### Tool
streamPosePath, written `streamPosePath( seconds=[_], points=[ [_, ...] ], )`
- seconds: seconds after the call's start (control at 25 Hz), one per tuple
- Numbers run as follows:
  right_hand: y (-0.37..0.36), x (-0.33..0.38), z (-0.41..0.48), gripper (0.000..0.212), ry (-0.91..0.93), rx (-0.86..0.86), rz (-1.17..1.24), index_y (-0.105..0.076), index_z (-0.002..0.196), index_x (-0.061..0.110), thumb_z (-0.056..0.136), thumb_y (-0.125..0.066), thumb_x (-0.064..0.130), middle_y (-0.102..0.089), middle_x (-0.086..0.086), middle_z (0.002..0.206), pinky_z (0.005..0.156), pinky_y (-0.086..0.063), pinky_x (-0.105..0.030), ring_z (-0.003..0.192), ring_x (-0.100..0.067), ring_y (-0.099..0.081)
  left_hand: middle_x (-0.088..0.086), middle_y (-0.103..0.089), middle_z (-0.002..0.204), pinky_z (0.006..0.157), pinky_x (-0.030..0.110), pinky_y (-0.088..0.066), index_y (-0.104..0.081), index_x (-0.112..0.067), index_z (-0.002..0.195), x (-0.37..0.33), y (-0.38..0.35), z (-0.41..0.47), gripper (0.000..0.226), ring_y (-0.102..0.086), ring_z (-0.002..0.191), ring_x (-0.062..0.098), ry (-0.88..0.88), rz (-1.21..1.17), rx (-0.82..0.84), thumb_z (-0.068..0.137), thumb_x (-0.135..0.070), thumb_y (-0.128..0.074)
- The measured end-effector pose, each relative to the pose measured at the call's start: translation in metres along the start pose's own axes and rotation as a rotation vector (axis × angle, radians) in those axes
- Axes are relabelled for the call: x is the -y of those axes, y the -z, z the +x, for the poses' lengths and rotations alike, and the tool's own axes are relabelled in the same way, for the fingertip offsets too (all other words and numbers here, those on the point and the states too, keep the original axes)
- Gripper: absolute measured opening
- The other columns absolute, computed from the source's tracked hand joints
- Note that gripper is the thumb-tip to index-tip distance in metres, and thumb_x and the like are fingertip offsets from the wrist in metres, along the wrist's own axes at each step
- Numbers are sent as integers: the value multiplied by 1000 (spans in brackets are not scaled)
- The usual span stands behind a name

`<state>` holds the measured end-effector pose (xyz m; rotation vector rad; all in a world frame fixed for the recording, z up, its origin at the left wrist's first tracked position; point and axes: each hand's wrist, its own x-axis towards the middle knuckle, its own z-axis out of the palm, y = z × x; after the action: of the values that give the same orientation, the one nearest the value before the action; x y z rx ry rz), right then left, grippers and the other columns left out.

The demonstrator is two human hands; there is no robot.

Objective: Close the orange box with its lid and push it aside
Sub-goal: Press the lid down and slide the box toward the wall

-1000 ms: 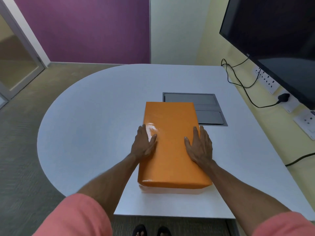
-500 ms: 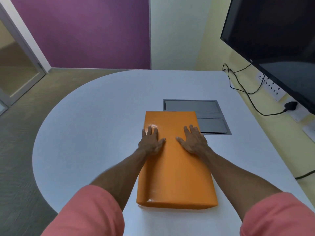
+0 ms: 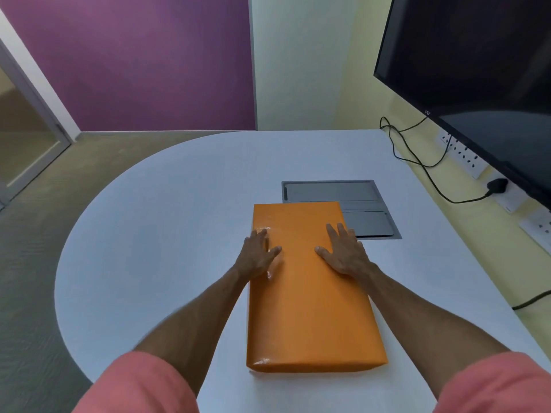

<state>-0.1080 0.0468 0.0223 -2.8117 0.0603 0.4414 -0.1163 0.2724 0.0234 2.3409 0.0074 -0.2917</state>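
The orange box [image 3: 310, 308] lies lengthwise on the white table [image 3: 167, 234], its orange lid seated flat over it. My left hand [image 3: 258, 256] rests palm down along the lid's left edge near the far end, fingers spread. My right hand [image 3: 343, 251] lies flat on the lid's right side at the same height, fingers apart. Neither hand grips anything. The box's far end overlaps the edge of a grey panel.
A grey recessed panel [image 3: 357, 204] sits in the table just beyond the box. A black screen [image 3: 477, 84] hangs on the right wall above sockets [image 3: 465, 156], with black cables [image 3: 417, 162] and a plug [image 3: 496, 186]. The table's curved edge runs left.
The hands slid from the lid's sides at mid-length to flat on top nearer the far end. The lid now sits fully down, with no pale base showing at the near end.
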Motion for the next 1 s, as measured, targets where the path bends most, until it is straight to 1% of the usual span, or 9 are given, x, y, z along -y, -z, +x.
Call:
streamPosePath(
  seconds=[0.04, 0.12, 0.2, 0.28, 0.36, 0.48, 0.72, 0.88, 1.0],
  points=[
    [0, -4, -6, 84, -43, -12, 50, 1, 153, 25, 90, -44, 59, 6, -8, 163, 116, -18, -59, 148, -39, 2, 10, -29, 157, 114, 46, -28, -27, -13, 149, 2, 5, -7, 68, -30, 143, 32, 44, -136, -35, 93, -41, -55],
    [0, -15, -16, 93, -179, 18, 182, 4, 153, 24, 87, -54, 56, 7, -12, 162, 113, -24, -60, 146, -43, -5, 9, -24, 159, 112, 49, -31, -20, -17, 151, 12, 14, -16, 76, -31, 143, 34, 238, -393, 1, 91, -41, -59],
    [0, -24, -26, 100, -319, 59, 354, 2, 153, 20, 83, -62, 54, -8, -17, 160, 110, -32, -56, 142, -43, -24, 12, -16, 161, 108, 57, -34, -10, -19, 153, 25, 20, -22, 84, -29, 142, 40, 431, -505, 131, 89, -43, -60],
    [5, -26, -38, 96, -410, 138, 526, -7, 152, 16, 83, -65, 49, -28, -17, 154, 105, -40, -53, 135, -39, -39, 16, -19, 159, 103, 59, -38, -10, -17, 152, 29, 21, -26, 82, -34, 138, 44, 493, -558, 243, 90, -36, -61],
    [6, -24, -50, 84, -442, 213, 638, -22, 147, 15, 83, -67, 44, -41, -14, 146, 97, -44, -53, 127, -36, -48, 18, -29, 154, 100, 58, -41, -18, -14, 150, 26, 17, -30, 72, -42, 129, 43, 485, -564, 279, 92, -27, -60],
    [6, -21, -60, 69, -447, 172, 727, -36, 141, 13, 85, -69, 34, -51, -14, 138, 83, -47, -46, 118, -33, -55, 19, -38, 147, 97, 55, -43, -26, -12, 145, 22, 11, -31, 64, -45, 126, 42, 447, -512, 262, 92, -18, -61],
    [16, -37, -72, 65, -443, 123, 808, -39, 141, 11, 85, -70, 24, -53, -16, 136, 84, -48, -50, 117, -36, -56, 19, -40, 146, 99, 57, -43, -28, -12, 145, 9, -1, -27, 66, -45, 128, 43, 439, -476, 249, 89, -17, -65],
    [36, -72, -81, 63, -433, 96, 843, -41, 141, 12, 86, -70, 22, -53, -16, 136, 81, -47, -47, 101, -29, -55, 19, -39, 146, 100, 58, -43, -28, -12, 145, -25, -23, -28, 67, -45, 128, 44, 420, -477, 260, 90, -18, -64],
    [53, -109, -90, 60, -428, 75, 875, -42, 141, 11, 87, -69, 18, -54, -17, 136, 78, -45, -44, 97, -28, -53, 19, -40, 146, 101, 59, -43, -28, -12, 144, -58, -49, -32, 67, -45, 128, 43, 402, -487, 270, 89, -20, -65]
  ],
)
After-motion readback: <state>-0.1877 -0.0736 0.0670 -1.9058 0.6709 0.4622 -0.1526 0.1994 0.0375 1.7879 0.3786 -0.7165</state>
